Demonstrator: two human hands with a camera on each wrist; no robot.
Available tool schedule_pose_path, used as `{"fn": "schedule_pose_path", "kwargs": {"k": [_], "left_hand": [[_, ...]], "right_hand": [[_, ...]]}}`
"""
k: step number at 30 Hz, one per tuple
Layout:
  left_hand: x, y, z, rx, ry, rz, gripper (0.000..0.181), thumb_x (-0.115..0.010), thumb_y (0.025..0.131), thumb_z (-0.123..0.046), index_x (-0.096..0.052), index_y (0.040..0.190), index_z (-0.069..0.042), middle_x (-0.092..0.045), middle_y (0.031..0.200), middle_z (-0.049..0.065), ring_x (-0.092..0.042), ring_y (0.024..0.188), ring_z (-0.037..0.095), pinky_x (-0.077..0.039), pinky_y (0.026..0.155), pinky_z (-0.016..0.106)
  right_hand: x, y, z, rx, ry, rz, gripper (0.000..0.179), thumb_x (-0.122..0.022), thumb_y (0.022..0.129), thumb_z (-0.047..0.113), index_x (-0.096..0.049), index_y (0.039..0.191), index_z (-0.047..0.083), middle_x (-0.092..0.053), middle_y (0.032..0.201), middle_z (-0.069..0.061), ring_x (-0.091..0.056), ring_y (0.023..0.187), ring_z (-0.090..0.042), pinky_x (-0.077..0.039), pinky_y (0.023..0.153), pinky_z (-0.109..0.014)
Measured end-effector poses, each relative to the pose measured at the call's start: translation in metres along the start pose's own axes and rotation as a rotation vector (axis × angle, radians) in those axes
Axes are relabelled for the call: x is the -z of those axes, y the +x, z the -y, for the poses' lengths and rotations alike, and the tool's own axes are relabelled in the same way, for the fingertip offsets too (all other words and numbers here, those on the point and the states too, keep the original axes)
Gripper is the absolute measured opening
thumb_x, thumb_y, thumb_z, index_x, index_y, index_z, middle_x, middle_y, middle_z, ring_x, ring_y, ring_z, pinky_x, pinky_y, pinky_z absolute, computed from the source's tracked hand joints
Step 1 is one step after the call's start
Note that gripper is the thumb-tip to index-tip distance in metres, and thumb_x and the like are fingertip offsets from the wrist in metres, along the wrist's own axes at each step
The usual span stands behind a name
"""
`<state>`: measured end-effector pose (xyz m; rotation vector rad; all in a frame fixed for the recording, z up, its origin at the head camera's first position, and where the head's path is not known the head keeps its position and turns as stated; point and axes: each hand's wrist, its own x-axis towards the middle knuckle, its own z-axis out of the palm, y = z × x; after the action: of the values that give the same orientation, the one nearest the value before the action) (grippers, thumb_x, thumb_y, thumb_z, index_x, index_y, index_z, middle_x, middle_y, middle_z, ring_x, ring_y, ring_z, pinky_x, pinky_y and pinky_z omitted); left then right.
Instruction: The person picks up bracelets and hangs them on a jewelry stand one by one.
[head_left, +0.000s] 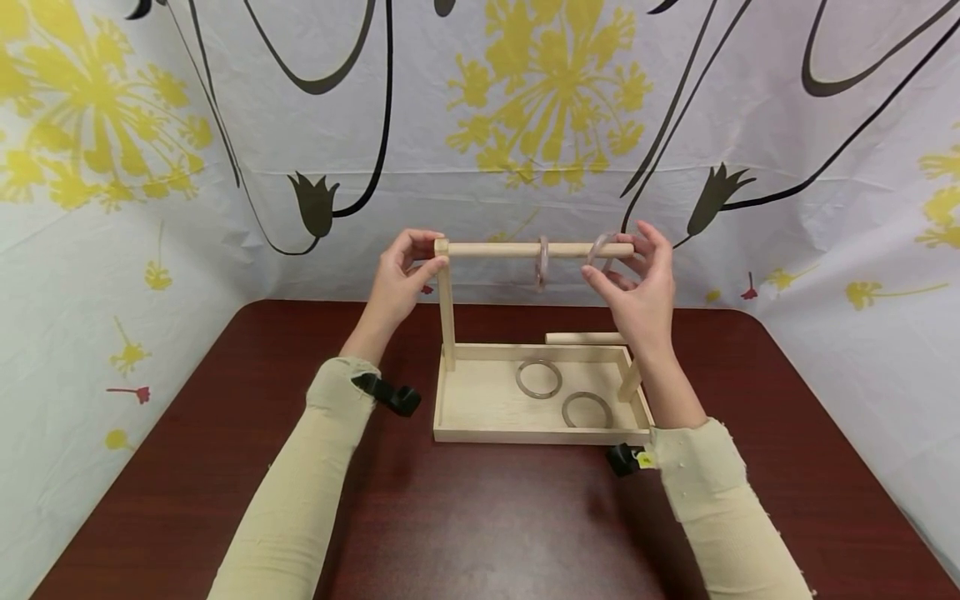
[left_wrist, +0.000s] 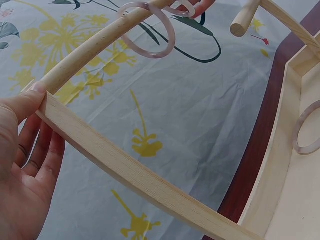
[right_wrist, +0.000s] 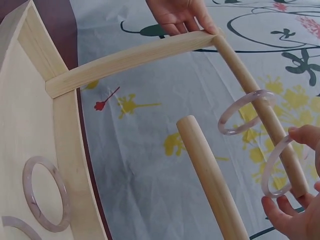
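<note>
My left hand [head_left: 401, 271] pinches the top of an upright wooden post [head_left: 447, 308], where a horizontal dowel [head_left: 491, 249] joins it. Near the dowel's free right end, my right hand [head_left: 643, 292] holds a pale, translucent ring, a bangle [right_wrist: 270, 172], between thumb and fingers. In the right wrist view the rod passes through this bangle. A second bangle [head_left: 542, 271] hangs on the dowel nearer the middle, apart from both hands. Two more lie flat in the wooden tray [head_left: 476, 400] below: one bangle [head_left: 560, 380] toward the back, another bangle [head_left: 588, 394] nearer the front.
A lower dowel [head_left: 585, 338] extends leftward above the tray's back edge from a short post [head_left: 630, 383] at the right, partly hidden by my right arm. The tray stands on a dark red table [head_left: 495, 517]. Patterned cloth [head_left: 420, 108] hangs behind and beside it.
</note>
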<state>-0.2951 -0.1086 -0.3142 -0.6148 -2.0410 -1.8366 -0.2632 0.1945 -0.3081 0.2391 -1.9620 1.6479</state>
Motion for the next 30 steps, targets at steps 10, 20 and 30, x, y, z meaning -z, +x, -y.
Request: {"fn": "schedule_pose_path", "kwargs": {"k": [10, 20, 30], "left_hand": [[-0.0014, 0.0001, -0.0006, 0.008, -0.007, -0.016, 0.032, -0.065, 0.094, 0.000, -0.056, 0.124, 0.007, -0.061, 0.102, -0.006, -0.059, 0.091, 0.005, -0.050, 0.057, 0.018], [-0.0016, -0.0002, -0.0005, 0.003, -0.015, -0.016, 0.032, -0.065, 0.094, 0.000, -0.056, 0.124, 0.008, -0.060, 0.101, -0.007, -0.059, 0.092, 0.005, -0.050, 0.058, 0.017], [-0.0019, -0.0003, -0.0006, 0.003, -0.020, -0.022, 0.032, -0.065, 0.094, 0.001, -0.056, 0.124, 0.009, -0.061, 0.103, -0.007, -0.059, 0.094, 0.005, -0.052, 0.067, 0.018]], "right_hand": [[0.0009, -0.0028, -0.0022, -0.113, 0.109, 0.037, 0.095, -0.078, 0.084, 0.006, -0.019, 0.156, 0.023, -0.057, 0.140, -0.008, -0.058, 0.125, -0.016, -0.051, 0.103, -0.034], [-0.0004, -0.0023, -0.0056, -0.204, 0.064, 0.059, 0.099, -0.078, 0.084, 0.009, -0.014, 0.158, 0.018, -0.060, 0.137, -0.009, -0.057, 0.128, -0.019, -0.048, 0.107, -0.033], [0.0015, -0.0023, -0.0063, -0.221, 0.044, 0.101, 0.096, -0.077, 0.086, 0.014, -0.014, 0.158, 0.018, -0.059, 0.141, -0.008, -0.054, 0.134, -0.023, -0.048, 0.095, -0.016]]}}
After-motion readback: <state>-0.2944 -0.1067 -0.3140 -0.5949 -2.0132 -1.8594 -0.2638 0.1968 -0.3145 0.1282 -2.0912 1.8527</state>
